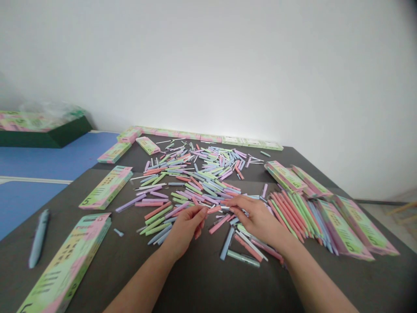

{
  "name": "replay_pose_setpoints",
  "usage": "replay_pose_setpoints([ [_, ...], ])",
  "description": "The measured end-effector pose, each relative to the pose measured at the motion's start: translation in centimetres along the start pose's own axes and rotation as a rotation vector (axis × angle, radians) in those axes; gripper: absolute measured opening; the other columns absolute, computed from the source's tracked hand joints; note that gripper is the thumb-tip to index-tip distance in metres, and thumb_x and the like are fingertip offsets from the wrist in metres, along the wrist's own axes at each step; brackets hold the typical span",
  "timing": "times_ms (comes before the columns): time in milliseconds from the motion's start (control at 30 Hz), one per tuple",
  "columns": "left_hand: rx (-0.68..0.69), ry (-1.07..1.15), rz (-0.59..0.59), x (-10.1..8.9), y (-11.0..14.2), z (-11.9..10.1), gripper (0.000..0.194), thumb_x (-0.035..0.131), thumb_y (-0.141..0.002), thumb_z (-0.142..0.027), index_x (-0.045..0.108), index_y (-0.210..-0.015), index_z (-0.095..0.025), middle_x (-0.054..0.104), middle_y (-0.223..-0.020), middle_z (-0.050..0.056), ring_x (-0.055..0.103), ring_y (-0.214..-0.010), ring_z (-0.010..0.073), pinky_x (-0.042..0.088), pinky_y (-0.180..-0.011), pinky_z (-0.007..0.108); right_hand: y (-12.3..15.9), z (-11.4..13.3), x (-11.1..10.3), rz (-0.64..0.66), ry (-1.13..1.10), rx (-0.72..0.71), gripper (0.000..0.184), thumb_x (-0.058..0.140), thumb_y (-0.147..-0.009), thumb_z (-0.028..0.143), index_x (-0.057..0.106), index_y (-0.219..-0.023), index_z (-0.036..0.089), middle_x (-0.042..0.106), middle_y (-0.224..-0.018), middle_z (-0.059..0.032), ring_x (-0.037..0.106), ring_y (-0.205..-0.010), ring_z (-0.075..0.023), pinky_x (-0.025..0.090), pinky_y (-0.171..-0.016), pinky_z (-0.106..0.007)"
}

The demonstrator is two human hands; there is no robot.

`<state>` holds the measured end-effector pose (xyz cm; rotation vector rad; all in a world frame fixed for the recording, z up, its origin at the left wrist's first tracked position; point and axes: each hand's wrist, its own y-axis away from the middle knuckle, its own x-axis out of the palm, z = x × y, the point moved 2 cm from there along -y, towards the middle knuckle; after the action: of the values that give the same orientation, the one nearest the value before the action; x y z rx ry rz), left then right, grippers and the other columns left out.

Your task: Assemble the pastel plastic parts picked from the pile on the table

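Observation:
A short coral-pink pen barrel with a pale section at its right end spans the gap between my hands. My left hand is closed, pinching the barrel's left end between thumb and fingers. Thumb and fingertips of my right hand close around the pale right end; exactly which part they grip is partly hidden. Beneath and beyond both hands spreads a heap of loose pen parts in pink, green, blue and purple, with thin white refills among them. Several pens and refills lie just under my right wrist.
To the right, a row of pens sorted by colour lies beside printed cartons. More cartons line the left and back edges. A blue pen and a small blue piece lie left. A dark green tray stands back left.

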<state>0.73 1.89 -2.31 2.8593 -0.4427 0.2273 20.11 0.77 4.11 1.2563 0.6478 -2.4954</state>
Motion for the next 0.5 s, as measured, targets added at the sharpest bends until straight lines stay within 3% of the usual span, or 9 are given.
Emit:
replay_pose_setpoints([
  [267, 0.007, -0.102, 0.018, 0.1, 0.1, -0.1, 0.031, 0.055, -0.083, -0.045, 0.058, -0.08, -0.014, 0.041, -0.053, -0.007, 0.034, -0.038, 0.0032, 0.024, -0.037, 0.016, -0.5, 0.3, 0.4, 0.057, 0.123, -0.093, 0.022, 0.047, -0.09, 0.014, 0.064, -0.103, 0.019, 0.069, -0.1, -0.0066, 0.064, -0.095, -0.0184, 0.048, -0.085, -0.03],
  [500, 0.021, -0.186, 0.027, 0.4, 0.5, -0.5, 0.032, 0.053, -0.084, -0.046, 0.057, -0.082, -0.014, 0.041, -0.054, -0.007, 0.035, -0.039, 0.0041, 0.023, -0.038, 0.017, -1.2, 1.8, 0.0, 0.134, 0.286, -0.038, 0.022, 0.047, -0.09, 0.015, 0.059, -0.109, 0.017, 0.068, -0.103, -0.0088, 0.064, -0.095, -0.0225, 0.049, -0.082, -0.035],
])
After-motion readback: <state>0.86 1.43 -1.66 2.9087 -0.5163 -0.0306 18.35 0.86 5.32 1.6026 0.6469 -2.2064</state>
